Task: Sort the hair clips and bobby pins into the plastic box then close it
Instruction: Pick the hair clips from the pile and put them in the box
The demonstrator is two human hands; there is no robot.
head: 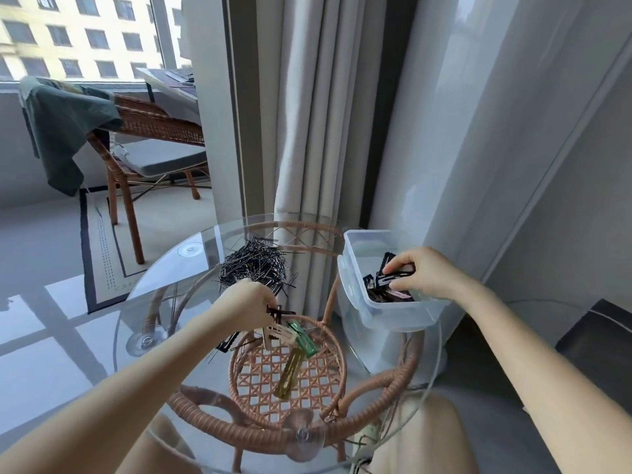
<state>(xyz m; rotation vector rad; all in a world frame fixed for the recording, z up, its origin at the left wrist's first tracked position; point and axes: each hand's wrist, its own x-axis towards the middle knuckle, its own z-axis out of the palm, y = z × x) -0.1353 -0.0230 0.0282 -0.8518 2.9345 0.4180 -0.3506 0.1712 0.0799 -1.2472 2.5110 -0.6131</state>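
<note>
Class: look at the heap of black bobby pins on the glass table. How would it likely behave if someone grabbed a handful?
The bobby pins lie crisscrossed, so they would probably snag and lift in clumps. Thin strays at the edges would likely drop off. On the smooth glass table, they may well slide when pushed.

A round glass table (102,336) rests on a rattan frame (260,429) with a woven shelf under the glass. Behind it hang pale curtains (307,114), and at the left a wicker chair (154,131) stands with a grey cushion (160,159) and a dark green cloth (65,121) over its back. A light rug (102,251) with a dark border lies under the chair, and a window (85,35) shows a building outside.
</note>
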